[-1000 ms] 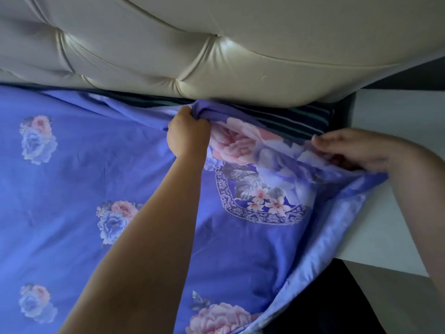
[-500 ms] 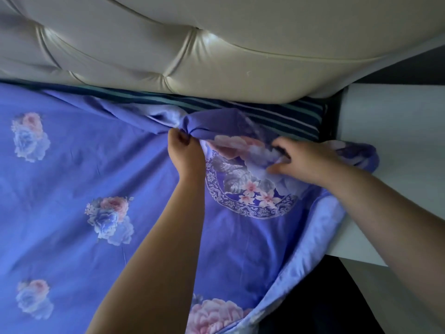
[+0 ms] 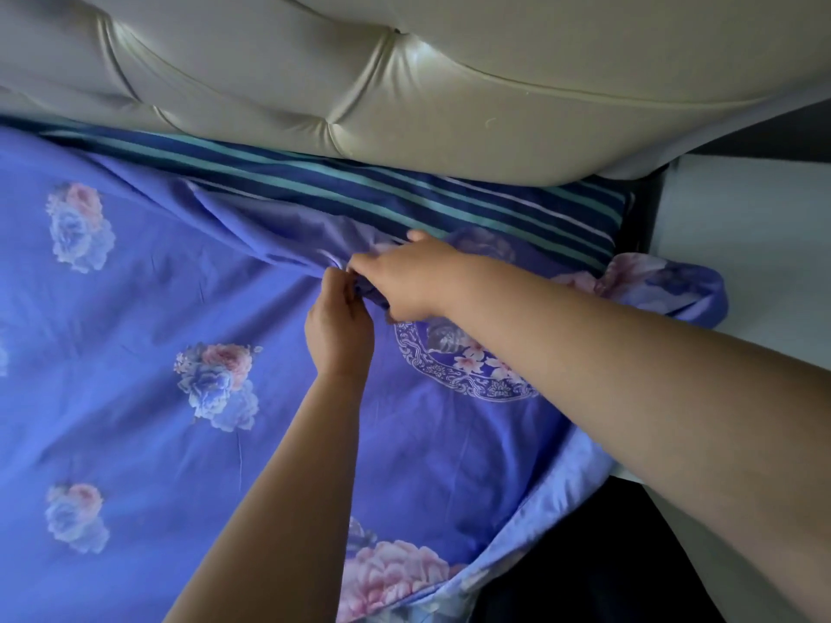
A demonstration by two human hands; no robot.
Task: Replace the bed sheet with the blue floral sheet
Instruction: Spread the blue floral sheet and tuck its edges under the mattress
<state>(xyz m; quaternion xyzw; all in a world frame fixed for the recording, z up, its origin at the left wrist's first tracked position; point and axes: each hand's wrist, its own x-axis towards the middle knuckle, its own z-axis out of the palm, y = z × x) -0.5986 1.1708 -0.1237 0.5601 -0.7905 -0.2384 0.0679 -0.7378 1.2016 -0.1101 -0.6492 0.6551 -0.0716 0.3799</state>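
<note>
The blue floral sheet (image 3: 148,308) covers most of the bed, its top edge folded back short of the headboard. A dark blue and teal striped sheet (image 3: 404,195) shows in the strip it leaves bare. My left hand (image 3: 339,328) pinches a bunched fold of the floral sheet near its top edge. My right hand (image 3: 407,278) reaches across and grips the same bunch, the two hands touching. The sheet's right corner (image 3: 665,285) lies crumpled over the bed's side onto the white surface.
A padded cream headboard (image 3: 449,74) runs along the top. A white bedside surface (image 3: 755,245) stands at the right. Below it, a dark gap (image 3: 598,555) lies beside the bed, where the sheet's pale edge hangs over.
My right hand left the sheet's right corner and moved left to meet my left hand at the fold. The fold has been drawn back from the headboard, baring more striped sheet.
</note>
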